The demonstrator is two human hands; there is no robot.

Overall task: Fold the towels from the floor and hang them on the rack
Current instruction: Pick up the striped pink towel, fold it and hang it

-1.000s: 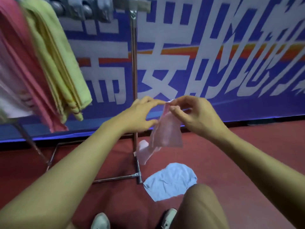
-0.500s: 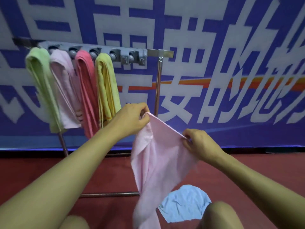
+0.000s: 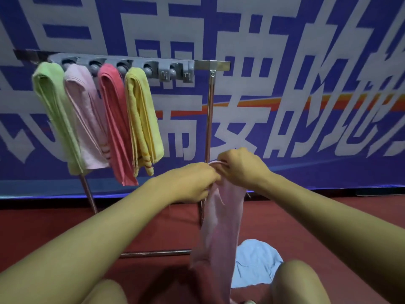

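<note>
A thin pink towel (image 3: 221, 227) hangs doubled lengthwise in front of me. My left hand (image 3: 192, 181) and my right hand (image 3: 241, 167) meet at its top edge and both pinch it. A light blue towel (image 3: 256, 264) lies crumpled on the red floor below, partly behind the pink one. The metal rack (image 3: 210, 69) stands against the wall with its grey hook bar at the top. On it hang a green towel (image 3: 54, 115), a pale pink towel (image 3: 87, 119), a red towel (image 3: 116, 123) and a yellow towel (image 3: 142, 119), all folded.
A blue banner with large white characters (image 3: 285, 84) covers the wall behind the rack. The rack's right upright (image 3: 209, 119) and floor bar (image 3: 157, 252) stand just behind the held towel. My knees (image 3: 295, 281) show at the bottom edge. Unused hooks (image 3: 175, 73) sit right of the yellow towel.
My hands spread the pink towel apart, then came back together at its top, so it now hangs folded in half. The view has lifted and the whole rack shows.
</note>
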